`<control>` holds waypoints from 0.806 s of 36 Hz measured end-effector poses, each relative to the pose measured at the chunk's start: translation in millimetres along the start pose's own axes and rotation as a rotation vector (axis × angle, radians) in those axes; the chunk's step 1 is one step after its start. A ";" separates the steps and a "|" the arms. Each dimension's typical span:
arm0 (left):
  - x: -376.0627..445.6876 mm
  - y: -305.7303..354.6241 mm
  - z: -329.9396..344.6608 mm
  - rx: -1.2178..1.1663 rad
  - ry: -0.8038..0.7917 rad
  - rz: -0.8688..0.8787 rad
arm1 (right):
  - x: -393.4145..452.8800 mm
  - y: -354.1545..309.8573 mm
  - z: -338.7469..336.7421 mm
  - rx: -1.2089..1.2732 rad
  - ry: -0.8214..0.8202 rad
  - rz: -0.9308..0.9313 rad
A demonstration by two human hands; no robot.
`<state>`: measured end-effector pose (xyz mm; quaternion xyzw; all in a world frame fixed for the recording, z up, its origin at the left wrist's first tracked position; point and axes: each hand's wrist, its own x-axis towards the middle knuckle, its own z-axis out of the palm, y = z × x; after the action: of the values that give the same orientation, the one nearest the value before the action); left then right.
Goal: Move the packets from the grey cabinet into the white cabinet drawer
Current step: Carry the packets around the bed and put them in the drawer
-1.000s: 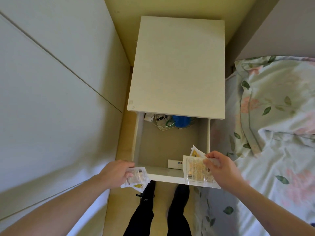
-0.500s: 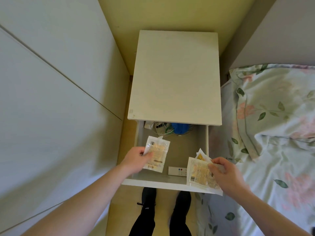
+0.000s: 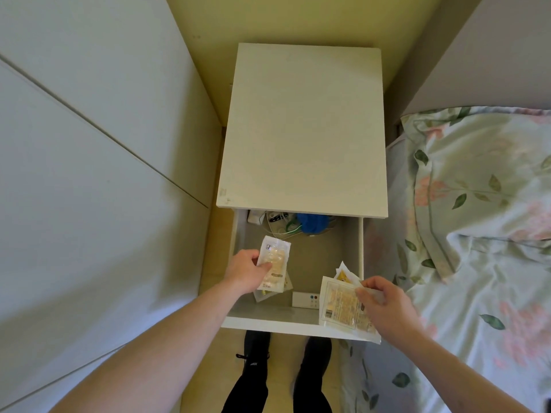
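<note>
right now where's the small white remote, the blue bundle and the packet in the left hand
small white remote with coloured buttons [image 3: 304, 299], head view, middle of its face
blue rounded bundle [image 3: 310, 223], head view, its centre
clear packet of beige contents [image 3: 275, 257], head view, upper half above the thumb

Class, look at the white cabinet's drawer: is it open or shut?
Open. The white cabinet drawer is pulled out below the cabinet top, showing its inside, a white remote and blue item.

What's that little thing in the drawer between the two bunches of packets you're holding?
A small white remote with coloured buttons lies on the drawer floor between the left-hand packets and right-hand packets, seen from the head camera.
</note>
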<state>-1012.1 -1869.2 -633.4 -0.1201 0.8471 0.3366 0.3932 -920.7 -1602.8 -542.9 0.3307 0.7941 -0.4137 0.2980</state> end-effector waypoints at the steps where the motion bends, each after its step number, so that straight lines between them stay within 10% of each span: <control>1: 2.1 -1.4 -1.4 0.029 -0.010 -0.010 | 1.4 0.1 0.7 -0.003 0.000 -0.001; 7: -3.6 -19.7 -6.9 0.338 -0.057 -0.129 | 13.5 -1.6 11.2 0.011 0.002 -0.012; 29: -32.6 -67.8 -45.5 0.137 0.098 0.026 | 63.4 -30.4 78.2 -0.056 0.007 -0.037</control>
<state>-985.5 -1951.9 -620.1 -0.0982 0.8878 0.2768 0.3542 -966.9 -1665.4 -613.8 0.3088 0.8124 -0.3955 0.2969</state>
